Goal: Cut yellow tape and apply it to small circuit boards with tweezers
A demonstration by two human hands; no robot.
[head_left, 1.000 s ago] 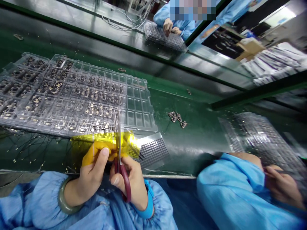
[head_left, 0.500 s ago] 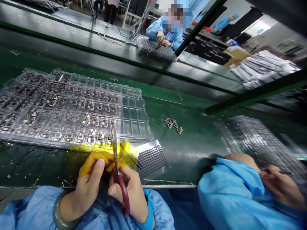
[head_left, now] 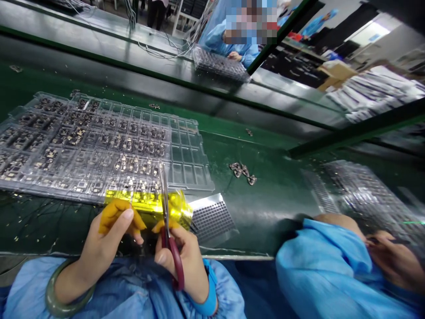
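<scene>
My right hand (head_left: 182, 252) grips red-handled scissors (head_left: 174, 261), their long metal blades pointing up and away from me. The blades cross in front of a shiny yellow see-through film (head_left: 149, 206), which lies over the near edge of the parts trays. My left hand (head_left: 111, 230) is beside the film's left end, thumb and bent fingers closed together; what is between them is too small to make out. Orange-yellow covers some fingers of both hands. Clear plastic trays (head_left: 189, 155) hold rows of small circuit boards. Right of the film lies a sheet (head_left: 214, 217) of small dark rectangles.
Several small dark parts (head_left: 242, 172) lie on the green bench (head_left: 265, 195). At right, a co-worker's blue sleeve (head_left: 322, 261) and hands are near another tray (head_left: 361, 190). A green metal bar (head_left: 358, 124) slants overhead. Another person works across the bench.
My left hand has moved left, away from the scissors, and the film's left part no longer hangs round its fingers. The scissors have shifted slightly right and stay in my right hand.
</scene>
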